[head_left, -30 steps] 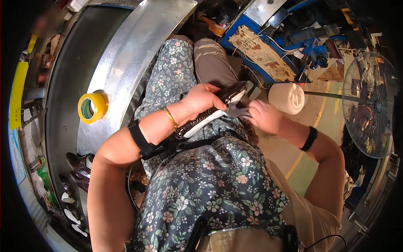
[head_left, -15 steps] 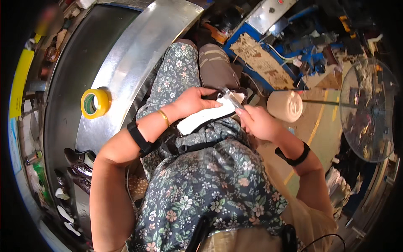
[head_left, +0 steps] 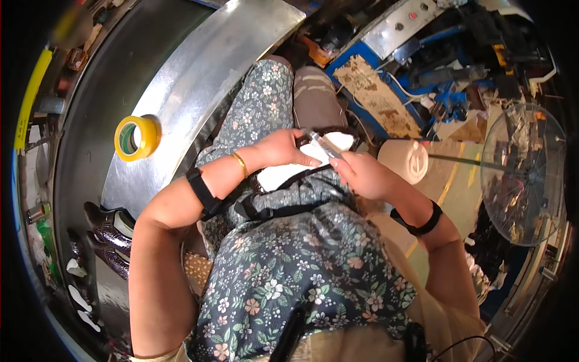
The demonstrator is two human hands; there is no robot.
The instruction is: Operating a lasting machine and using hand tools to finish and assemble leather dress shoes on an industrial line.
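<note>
white shoe sole (head_left: 283, 175) | flat, tilted | on lap | small metal tool (head_left: 321, 145) at upper end

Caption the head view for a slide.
Seated person's left hand steadies a white shoe insole while right hand works a small metal tool.

Shiny brushed-metal table (head_left: 199, 78), glossy yellow tape roll (head_left: 137, 137), matt floral cloth dress (head_left: 301, 271)

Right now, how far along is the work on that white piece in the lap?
Done: nothing clearly finished. In hand: left hand steadies the white insole-shaped piece on the lap; right hand works a small metal tool at its far end. Left: can't tell; yellow tape roll sits untouched on the metal table.
</note>
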